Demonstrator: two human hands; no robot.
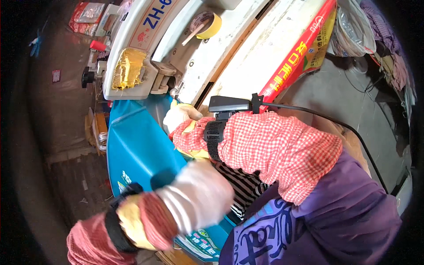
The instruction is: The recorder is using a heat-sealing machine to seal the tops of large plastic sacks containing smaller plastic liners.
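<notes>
While the sewing machine [145, 53] stands at the top of the view, the blue woven sack [139, 145] lies just below its head and runs down toward the person, so I judge that the sack is being fed under the needle for stitching. Being the biggest thing after the machine, the sack looks smooth and a little shiny, with a printed green and white label near its lower end, far from the machine.

At the mouth of the sack, right under the machine head, the right hand [179, 115] in a whitish glove is closed on the sack edge. The left hand [198, 194], also gloved, is blurred and sits over the lower part of the sack; I cannot tell whether it grips or only presses. The next move, I think, needs the edge kept flat and straight.

On top of the machine rests a yellow tape roll [207, 24].
</notes>
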